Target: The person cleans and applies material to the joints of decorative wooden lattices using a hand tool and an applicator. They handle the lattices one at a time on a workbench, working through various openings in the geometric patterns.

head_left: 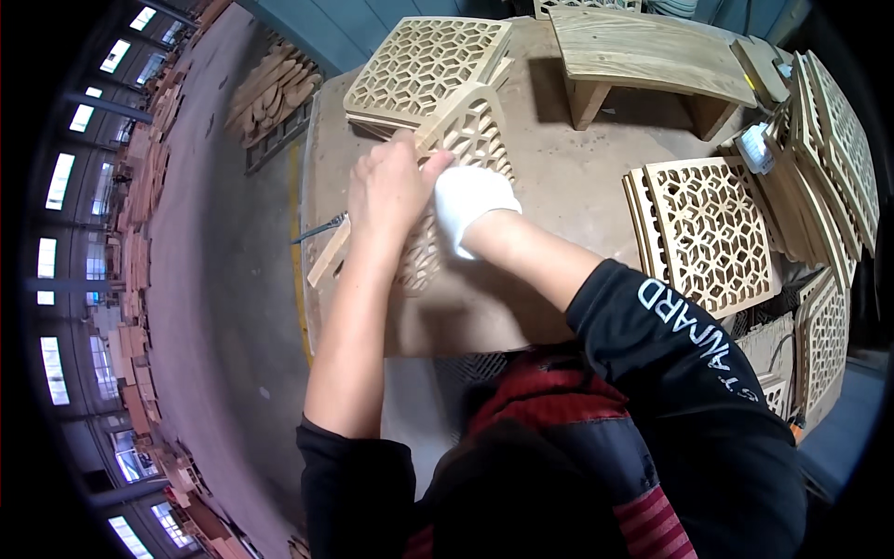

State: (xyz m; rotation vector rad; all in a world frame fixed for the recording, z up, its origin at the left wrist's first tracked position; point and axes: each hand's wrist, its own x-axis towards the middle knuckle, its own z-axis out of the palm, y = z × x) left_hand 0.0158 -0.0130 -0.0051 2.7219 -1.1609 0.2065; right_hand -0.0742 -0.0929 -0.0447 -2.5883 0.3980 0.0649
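My left hand [383,182] grips the edge of a pale wooden lattice panel [475,116], which lies at a slant on the table. My right hand [473,200], in a white glove or cloth, is against the panel just right of my left thumb; its fingers are hidden. Left of my hands lie a short wooden strip [326,258] and a slim dark metal tool [315,230].
The worktable [568,205] holds lattice stacks at back left [424,61] and right [708,233], plus a wooden bench [643,51]. More panels [833,149] lean at far right. Wooden pieces [275,88] sit beyond the left edge, beside a concrete floor [205,279].
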